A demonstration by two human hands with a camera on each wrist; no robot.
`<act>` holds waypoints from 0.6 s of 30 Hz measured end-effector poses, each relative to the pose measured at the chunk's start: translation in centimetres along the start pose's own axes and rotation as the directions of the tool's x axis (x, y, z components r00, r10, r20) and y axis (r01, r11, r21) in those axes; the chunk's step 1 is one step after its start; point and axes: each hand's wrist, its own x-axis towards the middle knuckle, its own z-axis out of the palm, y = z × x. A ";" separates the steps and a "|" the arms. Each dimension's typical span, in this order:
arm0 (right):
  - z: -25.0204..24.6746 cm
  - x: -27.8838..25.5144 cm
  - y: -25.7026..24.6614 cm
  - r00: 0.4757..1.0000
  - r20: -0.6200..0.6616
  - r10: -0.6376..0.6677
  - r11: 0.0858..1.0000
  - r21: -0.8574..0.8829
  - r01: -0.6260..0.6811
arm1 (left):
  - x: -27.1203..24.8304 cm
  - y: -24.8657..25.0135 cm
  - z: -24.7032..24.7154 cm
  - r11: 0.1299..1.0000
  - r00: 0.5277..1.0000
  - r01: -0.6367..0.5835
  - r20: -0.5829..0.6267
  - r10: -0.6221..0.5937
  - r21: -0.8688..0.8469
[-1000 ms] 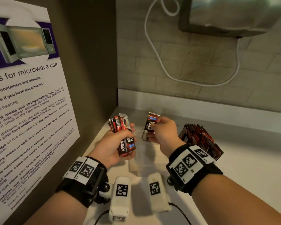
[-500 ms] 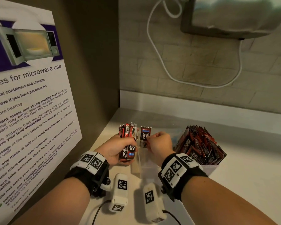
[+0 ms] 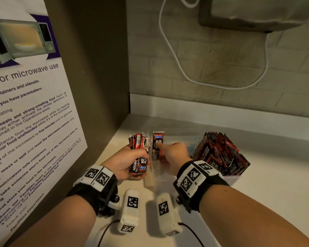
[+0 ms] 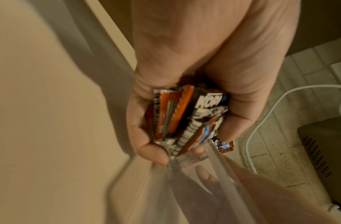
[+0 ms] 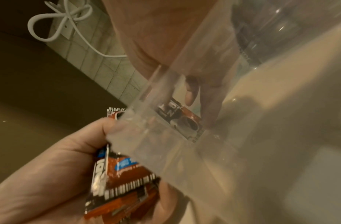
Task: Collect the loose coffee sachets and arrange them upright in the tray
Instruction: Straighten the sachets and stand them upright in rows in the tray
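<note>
Inside clear tray (image 3: pixel 157 177), glossy flat sachet (image 3: pixel 157 147)

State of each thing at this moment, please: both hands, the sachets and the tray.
Left hand: grips a bundle of sachets, upright, outside the tray.
Right hand: fingers on a single sachet.
Single sachet: upright, inside the clear tray.
Clear tray: this compartment otherwise empty.
Packed sachets: standing, tilted, in the right compartment.

Sachet bundle (image 3: pixel 138 154) in left hand (image 3: pixel 125 162), right hand (image 3: pixel 173 154) against upright sachet (image 3: pixel 157 145) in tray (image 3: pixel 155 177)
</note>
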 end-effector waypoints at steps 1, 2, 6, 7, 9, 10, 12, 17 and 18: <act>-0.1 -0.2 -0.3 1.000 0.004 0.007 1.000 0.003 -0.007 | 0.0 0.0 0.0 1.000 1.000 0.002 -0.001 -0.002 0.004; -0.2 -0.5 -0.6 1.000 0.007 0.008 1.000 -0.004 -0.008 | 0.0 -0.1 0.0 1.000 1.000 0.004 0.000 -0.004 0.005; -0.5 -1.2 -1.2 1.000 0.021 0.016 1.000 -0.012 -0.016 | 0.0 -0.2 -0.1 1.000 1.000 0.005 0.012 -0.005 -0.003; -0.6 -1.2 -1.2 0.999 0.034 0.022 1.000 -0.006 -0.022 | 0.0 -0.2 -0.1 1.000 1.000 0.005 0.014 -0.005 -0.005; -0.7 -1.3 -1.2 0.997 0.059 0.039 0.999 0.011 -0.040 | 0.0 -0.2 -0.1 1.000 1.000 0.004 0.010 -0.004 -0.011; -0.8 -1.3 -1.2 0.997 0.065 0.044 0.999 0.016 -0.045 | 0.0 -0.3 -0.1 1.000 1.000 0.002 0.005 -0.002 -0.016; -1.0 -1.5 -1.3 0.997 0.064 0.033 0.999 0.013 -0.034 | 0.1 -0.4 -0.3 0.999 1.000 -0.011 -0.015 0.010 -0.049; -2.4 -1.8 -2.4 1.000 0.020 0.022 0.998 0.058 -0.023 | 0.2 -0.3 -1.1 0.972 0.982 -0.082 -0.185 0.040 -0.221; -2.7 -1.8 -2.9 0.999 -0.031 -0.011 0.996 0.085 0.014 | 0.0 -0.2 -1.3 0.960 0.977 -0.102 -0.207 0.048 -0.261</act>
